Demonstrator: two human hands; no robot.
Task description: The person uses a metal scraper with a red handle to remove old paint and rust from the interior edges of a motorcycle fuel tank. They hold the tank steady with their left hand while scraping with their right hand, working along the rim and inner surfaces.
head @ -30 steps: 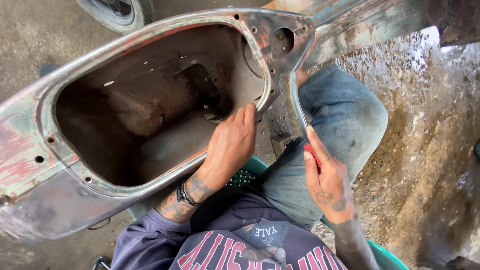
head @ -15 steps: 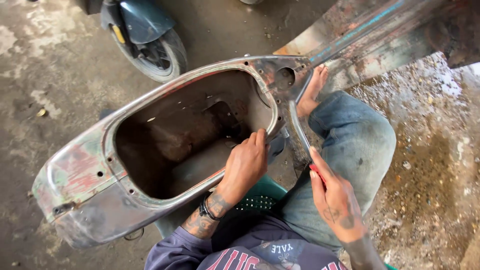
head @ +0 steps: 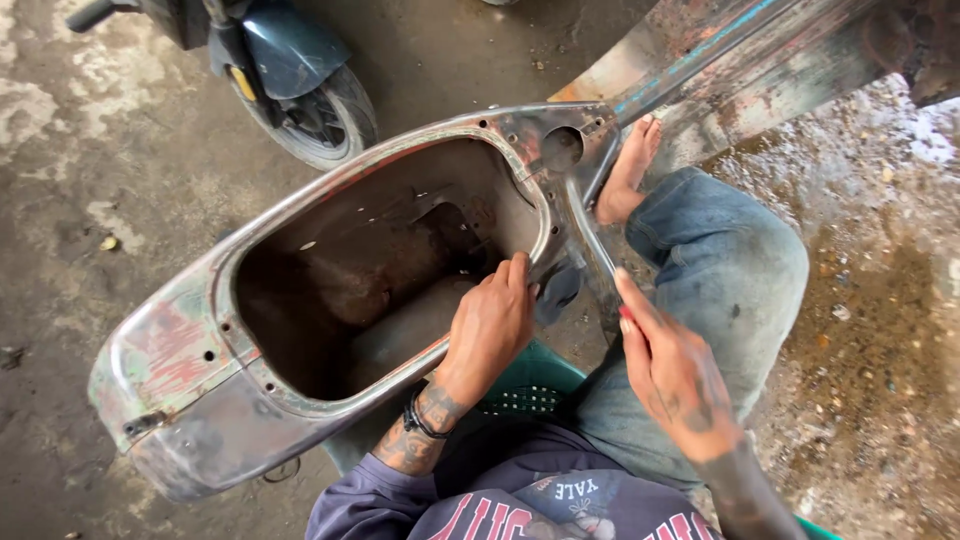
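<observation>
A stripped, rusty scooter body shell (head: 190,400) lies on its side in front of me, its big opening facing up. My left hand (head: 490,325) reaches over the near rim into the opening, fingers stretched out flat against the inner metal, holding nothing. My right hand (head: 675,375) is to the right of the shell, closed around a small red-handled tool (head: 625,313), only a bit of red showing. Its index finger points along the bent metal edge strip (head: 590,235) of the shell's front part.
I sit on a green plastic stool (head: 535,380), right knee in jeans (head: 730,270) raised, bare foot (head: 625,175) against the shell. Another scooter's wheel (head: 325,115) stands at the back left. Rough concrete floor (head: 90,180) lies left, dirty ground at right.
The view has swung up and back, so the shell sits further right and my bare foot shows. Both hands stay at the same spots on the shell.
</observation>
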